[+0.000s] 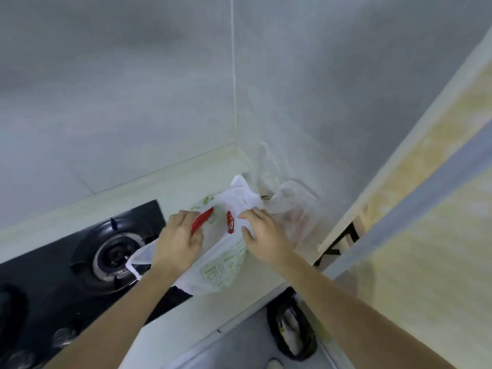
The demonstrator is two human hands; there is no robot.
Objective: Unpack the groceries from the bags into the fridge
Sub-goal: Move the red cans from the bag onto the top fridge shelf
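On the table (170,187), the left hand (177,239) pinches a red packet (202,219) while the right hand (262,237) grips the bag (221,265). Best hold the bag's mouth wide and lift the packet straight out.

- We see green print on the white bag (221,265), between the left hand (177,242) and right hand (262,235); too blurred to read.
- Red packet (230,222) marking by the right hand: illegible.
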